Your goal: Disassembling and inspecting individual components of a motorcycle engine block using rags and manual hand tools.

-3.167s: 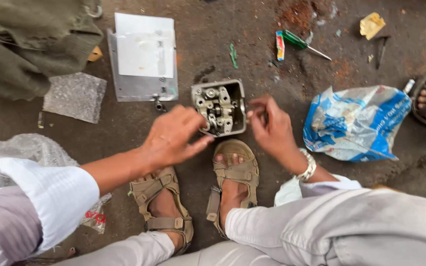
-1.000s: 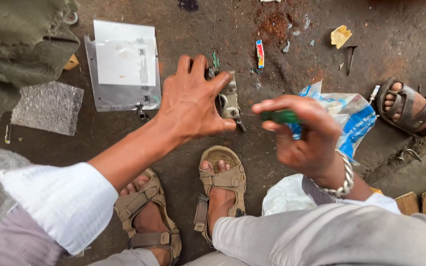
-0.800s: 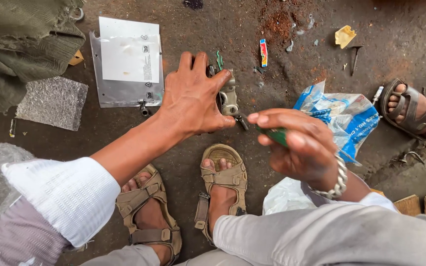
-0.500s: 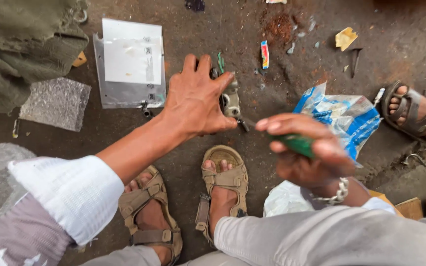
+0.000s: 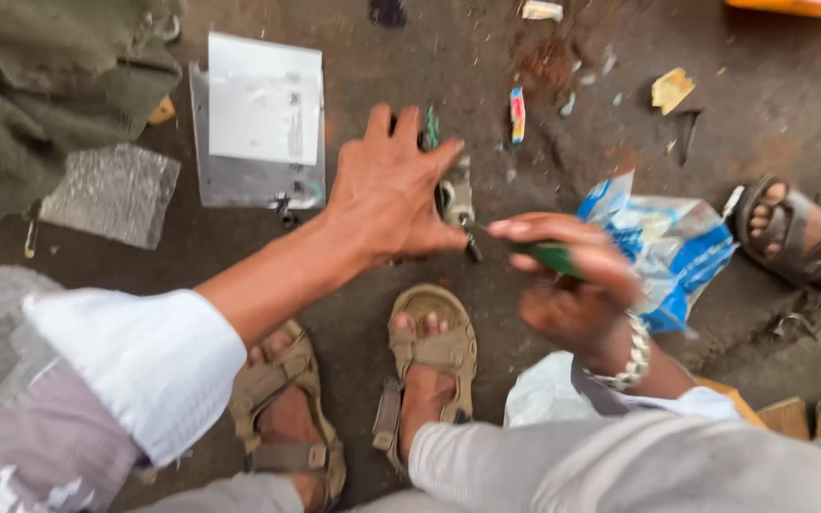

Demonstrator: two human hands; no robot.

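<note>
A small grey metal box (image 5: 455, 198) sits on the dirty concrete floor (image 5: 620, 123) just ahead of the person's sandalled feet (image 5: 429, 356), mostly covered by the left hand (image 5: 393, 190), which lies spread over its top with fingers splayed and the thumb hooked round its near right edge, so only that right side shows. The right hand (image 5: 572, 285) hovers just to the right of the box, fingers pinched shut around a green-handled screwdriver (image 5: 548, 255) whose dark tip points at the box's lower right corner (whether tip and metal touch is lost in the blur). Close behind the right hand lies a crumpled blue and white plastic bag (image 5: 667, 242), crowding that side; past it another person's sandalled foot (image 5: 795, 233) rests on the floor. To the left of the box, near the left wrist, lies a flat grey metal plate (image 5: 249, 180) with a white sheet (image 5: 263, 100) on it, and further left a piece of bubble wrap (image 5: 111, 195) and an olive cloth (image 5: 40, 85). The bare floor beyond the box holds only small scraps, among them a striped wrapper (image 5: 517, 114).
</note>
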